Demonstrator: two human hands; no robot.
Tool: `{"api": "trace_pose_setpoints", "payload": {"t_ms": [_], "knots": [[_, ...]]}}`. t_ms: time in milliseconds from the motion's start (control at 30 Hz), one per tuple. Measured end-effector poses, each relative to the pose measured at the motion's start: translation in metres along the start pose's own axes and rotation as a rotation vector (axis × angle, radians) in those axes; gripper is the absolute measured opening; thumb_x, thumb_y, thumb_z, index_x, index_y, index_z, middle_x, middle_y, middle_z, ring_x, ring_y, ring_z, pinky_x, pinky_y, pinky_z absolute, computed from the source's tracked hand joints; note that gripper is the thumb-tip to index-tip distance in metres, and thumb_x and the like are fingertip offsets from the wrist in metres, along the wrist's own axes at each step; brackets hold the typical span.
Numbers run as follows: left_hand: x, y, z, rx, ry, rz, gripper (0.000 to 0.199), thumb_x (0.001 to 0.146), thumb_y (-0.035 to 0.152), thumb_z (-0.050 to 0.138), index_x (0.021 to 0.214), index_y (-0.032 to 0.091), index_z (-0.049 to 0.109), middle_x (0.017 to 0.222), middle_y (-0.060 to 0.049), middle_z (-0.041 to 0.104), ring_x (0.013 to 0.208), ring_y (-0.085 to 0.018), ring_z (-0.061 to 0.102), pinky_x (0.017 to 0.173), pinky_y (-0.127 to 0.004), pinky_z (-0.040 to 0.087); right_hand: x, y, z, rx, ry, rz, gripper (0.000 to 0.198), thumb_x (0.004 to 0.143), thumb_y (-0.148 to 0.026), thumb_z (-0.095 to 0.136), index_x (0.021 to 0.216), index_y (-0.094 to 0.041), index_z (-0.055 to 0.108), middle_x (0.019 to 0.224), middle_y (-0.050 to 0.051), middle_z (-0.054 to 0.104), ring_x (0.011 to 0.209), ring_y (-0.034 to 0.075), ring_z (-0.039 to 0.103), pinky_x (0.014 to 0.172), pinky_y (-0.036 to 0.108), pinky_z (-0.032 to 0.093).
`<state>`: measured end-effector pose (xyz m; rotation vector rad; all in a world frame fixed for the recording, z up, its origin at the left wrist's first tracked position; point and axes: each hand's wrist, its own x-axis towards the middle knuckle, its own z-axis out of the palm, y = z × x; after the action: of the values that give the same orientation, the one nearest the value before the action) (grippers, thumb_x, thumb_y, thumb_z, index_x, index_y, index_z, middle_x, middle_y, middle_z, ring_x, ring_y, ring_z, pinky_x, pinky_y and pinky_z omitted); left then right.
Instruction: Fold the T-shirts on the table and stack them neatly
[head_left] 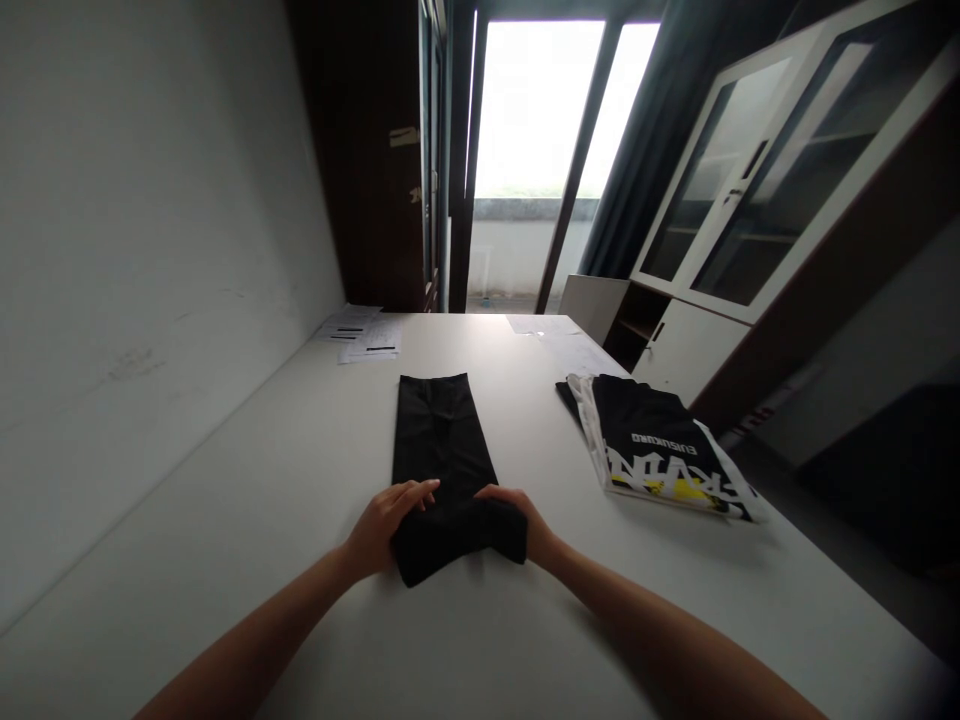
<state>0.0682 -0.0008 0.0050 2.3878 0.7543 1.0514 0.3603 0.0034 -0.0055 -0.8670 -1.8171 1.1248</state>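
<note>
A black folded garment [442, 440], perhaps shorts, lies lengthwise on the white table [300, 470], its near end slightly raised. My left hand [390, 525] grips its near left edge, thumb on top and the other fingers partly hidden. At the near right edge, my right hand [521, 515] is closed around the cloth, fingers on top. To the right sits a stack of folded clothes [660, 440], black and white with white lettering and a yellow patch; neither hand touches it.
Paper sheets [371, 340] lie at the far left of the table, and more papers [562, 340] at the far right. A wall [150, 300] borders the left side. Beyond the right edge stands a white cabinet [682, 345] with glass doors; a lower door hangs open.
</note>
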Motion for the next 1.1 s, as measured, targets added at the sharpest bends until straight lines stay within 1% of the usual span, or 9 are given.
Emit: {"api": "trace_pose_setpoints", "payload": {"t_ms": [133, 300, 433, 533, 667, 767, 867, 1000, 1100], "knots": [[-0.001, 0.007, -0.002, 0.042, 0.006, 0.055, 0.053, 0.09, 0.02, 0.059, 0.143, 0.025, 0.053, 0.109, -0.01, 0.068, 0.095, -0.022, 0.065, 0.086, -0.034, 0.05, -0.001, 0.003, 0.002, -0.018, 0.007, -0.009, 0.018, 0.084, -0.029, 0.068, 0.097, -0.018, 0.074, 0.088, 0.004, 0.075, 0.082, 0.023, 0.069, 0.074, 0.031, 0.054], [0.002, 0.015, -0.004, 0.065, -0.006, 0.048, 0.028, 0.094, 0.025, 0.059, 0.121, 0.023, 0.068, 0.1, -0.009, 0.071, 0.086, -0.021, 0.065, 0.081, -0.033, 0.048, -0.003, -0.004, 0.005, -0.053, -0.021, -0.019, 0.019, 0.086, -0.031, 0.069, 0.098, -0.017, 0.074, 0.087, 0.004, 0.075, 0.08, 0.022, 0.07, 0.073, 0.031, 0.055], [0.004, 0.016, -0.005, 0.05, -0.024, 0.025, 0.019, 0.096, 0.027, 0.058, 0.108, 0.021, 0.071, 0.096, -0.008, 0.072, 0.084, -0.02, 0.066, 0.079, -0.033, 0.046, -0.003, -0.019, 0.006, -0.045, -0.103, -0.081, 0.027, 0.088, -0.033, 0.069, 0.11, -0.018, 0.075, 0.1, 0.005, 0.076, 0.09, 0.022, 0.072, 0.083, 0.032, 0.055], [0.004, 0.015, -0.005, 0.044, -0.043, 0.018, 0.018, 0.096, 0.028, 0.057, 0.104, 0.021, 0.072, 0.094, -0.008, 0.072, 0.083, -0.02, 0.065, 0.079, -0.033, 0.046, -0.003, -0.025, 0.008, -0.079, -0.133, -0.119, 0.032, 0.088, -0.033, 0.07, 0.116, -0.019, 0.074, 0.105, 0.006, 0.076, 0.094, 0.022, 0.071, 0.087, 0.032, 0.054], [0.003, 0.014, -0.004, 0.056, -0.078, 0.03, 0.02, 0.098, 0.029, 0.054, 0.101, 0.021, 0.072, 0.093, -0.008, 0.072, 0.083, -0.021, 0.065, 0.08, -0.034, 0.046, -0.004, -0.023, 0.01, -0.123, -0.111, -0.119, 0.023, 0.088, -0.034, 0.069, 0.103, -0.018, 0.077, 0.095, 0.005, 0.076, 0.088, 0.021, 0.071, 0.081, 0.03, 0.054], [0.002, 0.012, -0.005, 0.054, -0.103, 0.025, 0.022, 0.098, 0.03, 0.052, 0.101, 0.021, 0.072, 0.093, -0.009, 0.072, 0.083, -0.021, 0.064, 0.08, -0.035, 0.046, -0.005, -0.024, 0.011, -0.106, -0.093, -0.111, 0.021, 0.089, -0.034, 0.068, 0.1, -0.018, 0.076, 0.091, 0.004, 0.076, 0.083, 0.02, 0.071, 0.076, 0.03, 0.053], [0.002, 0.007, -0.007, 0.056, -0.141, 0.033, 0.022, 0.093, 0.03, 0.056, 0.104, 0.021, 0.072, 0.097, -0.01, 0.072, 0.085, -0.023, 0.064, 0.081, -0.036, 0.046, -0.005, -0.028, 0.011, -0.092, -0.087, -0.112, 0.02, 0.09, -0.034, 0.068, 0.1, -0.018, 0.076, 0.09, 0.004, 0.076, 0.082, 0.02, 0.071, 0.076, 0.03, 0.054], [0.006, 0.004, -0.009, 0.043, -0.193, 0.025, 0.026, 0.087, 0.024, 0.06, 0.109, 0.022, 0.072, 0.102, -0.01, 0.073, 0.089, -0.024, 0.064, 0.086, -0.038, 0.047, -0.007, -0.033, 0.01, -0.112, -0.025, -0.145, 0.018, 0.09, -0.032, 0.069, 0.1, -0.02, 0.076, 0.094, 0.004, 0.077, 0.086, 0.021, 0.072, 0.079, 0.03, 0.054], [0.01, 0.007, -0.011, -0.059, -0.227, -0.005, 0.034, 0.085, 0.02, 0.06, 0.117, 0.022, 0.072, 0.11, -0.01, 0.073, 0.099, -0.026, 0.066, 0.092, -0.038, 0.049, -0.009, -0.033, 0.008, -0.16, 0.012, -0.183, 0.019, 0.089, -0.032, 0.069, 0.103, -0.02, 0.076, 0.096, 0.005, 0.077, 0.087, 0.022, 0.072, 0.08, 0.031, 0.054]]}}
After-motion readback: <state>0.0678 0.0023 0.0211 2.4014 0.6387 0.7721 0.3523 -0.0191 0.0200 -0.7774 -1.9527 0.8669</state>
